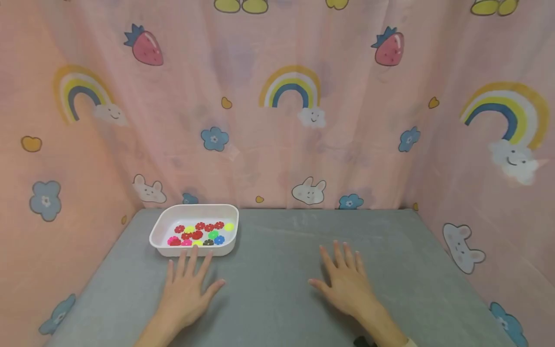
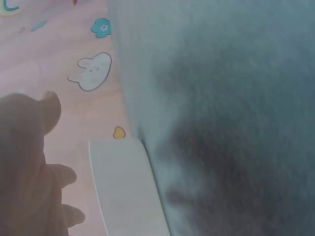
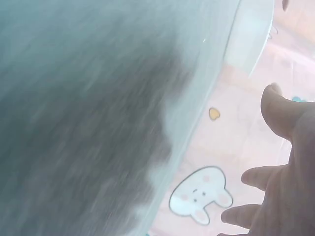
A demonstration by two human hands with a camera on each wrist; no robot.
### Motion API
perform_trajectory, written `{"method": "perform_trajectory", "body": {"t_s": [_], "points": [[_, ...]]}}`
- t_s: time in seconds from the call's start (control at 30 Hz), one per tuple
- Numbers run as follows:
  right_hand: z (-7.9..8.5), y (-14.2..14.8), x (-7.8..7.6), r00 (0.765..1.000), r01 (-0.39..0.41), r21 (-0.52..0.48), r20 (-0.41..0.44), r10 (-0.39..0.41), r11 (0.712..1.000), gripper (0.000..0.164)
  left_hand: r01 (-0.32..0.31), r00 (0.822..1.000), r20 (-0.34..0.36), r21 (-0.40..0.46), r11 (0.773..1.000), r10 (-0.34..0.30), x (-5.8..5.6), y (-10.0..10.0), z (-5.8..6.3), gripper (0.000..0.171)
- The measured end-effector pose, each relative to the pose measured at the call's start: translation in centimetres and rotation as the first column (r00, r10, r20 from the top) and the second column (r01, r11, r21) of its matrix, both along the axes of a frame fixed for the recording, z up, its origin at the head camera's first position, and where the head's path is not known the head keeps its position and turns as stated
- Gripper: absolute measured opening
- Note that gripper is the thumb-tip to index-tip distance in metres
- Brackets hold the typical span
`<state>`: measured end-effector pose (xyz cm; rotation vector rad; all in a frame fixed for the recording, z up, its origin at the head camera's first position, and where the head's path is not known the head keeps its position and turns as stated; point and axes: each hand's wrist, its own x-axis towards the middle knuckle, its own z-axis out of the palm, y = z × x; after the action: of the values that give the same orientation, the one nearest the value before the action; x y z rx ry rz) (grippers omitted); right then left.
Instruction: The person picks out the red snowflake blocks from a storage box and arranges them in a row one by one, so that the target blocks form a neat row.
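My left hand (image 1: 184, 296) is spread with straight fingers in front of the white tray (image 1: 158, 233), its fingertips overlapping the tray's near wall in the head view. Inside the tray lie several small flower-shaped plastic discs, such as a red disc (image 1: 197, 234), a green disc (image 1: 213, 234) and a blue disc (image 1: 219, 239). To the right, my right hand (image 1: 347, 286) is spread too, over the grey table with nothing held. The left wrist view shows the tray's side wall (image 2: 128, 189) beyond the left hand (image 2: 24, 167); the right wrist view shows the right hand (image 3: 290, 172) with fingers extended.
The grey table (image 1: 277, 279) ends at a pink curtain (image 1: 277, 159) printed with rainbows, rabbits and flowers, which encloses the back and both sides. A small black object (image 1: 362, 341) shows beside the right wrist at the bottom edge.
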<state>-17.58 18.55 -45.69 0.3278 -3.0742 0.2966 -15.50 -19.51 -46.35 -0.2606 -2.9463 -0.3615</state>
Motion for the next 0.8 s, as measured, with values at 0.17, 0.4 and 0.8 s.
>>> {"method": "perform_trajectory", "body": {"t_s": [0.17, 0.4, 0.8], "points": [[-0.2, -1.8, -0.5, 0.999, -0.044, -0.013, -0.011, 0.044, 0.999, 0.085, -0.012, 0.999, -0.034, -0.002, 1.0, 0.012, -0.3, -1.1, 0.2, 0.076], [-0.3, -4.4, -1.5, 0.994, -0.1, -0.032, -0.036, 0.098, 0.994, 0.081, -0.032, 0.999, -0.009, 0.015, 0.999, 0.033, -0.6, -3.0, 0.4, 0.072], [-0.3, -9.2, -3.9, 0.98, -0.194, -0.088, -0.057, 0.189, 0.977, 0.073, -0.035, 0.995, -0.092, 0.082, 0.996, 0.043, -1.9, -6.3, 0.6, 0.065]]}}
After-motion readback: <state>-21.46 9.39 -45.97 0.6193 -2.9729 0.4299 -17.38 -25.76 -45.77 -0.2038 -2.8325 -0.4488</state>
